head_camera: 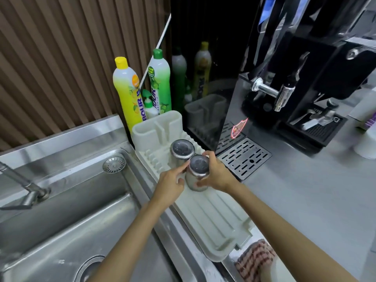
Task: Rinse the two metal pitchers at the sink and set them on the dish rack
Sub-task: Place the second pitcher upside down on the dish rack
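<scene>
Two metal pitchers stand upside down on the cream dish rack, bases up. The far pitcher is free, just behind the near pitcher. My right hand wraps the near pitcher from the right. On its left side, my left hand touches it with fingers and thumb, the forefinger stretched toward the gap between the two pitchers. The near pitcher's lower part is hidden by my hands.
The steel sink with its tap lies left of the rack. Yellow and green detergent bottles stand behind it. A black coffee machine and drip grate sit right. A checked cloth lies at the rack's near end.
</scene>
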